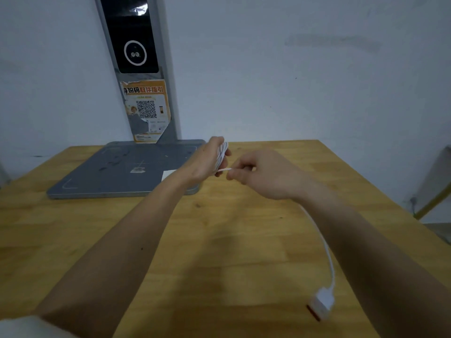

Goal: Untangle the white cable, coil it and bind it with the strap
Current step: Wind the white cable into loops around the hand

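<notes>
Coiling step: left hand [207,162] gripped thin white cable [221,156] loops; right hand [258,174] pinched the strand beside it (next: wind remaining tail).

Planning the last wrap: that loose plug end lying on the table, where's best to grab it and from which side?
Probably grip the plug across its white body, coming from above. It lies flat on the table near the right forearm, with the cable leaving its far end, so its side faces look free. The left hand holds the coil; the right hand pinches the cable.
</notes>
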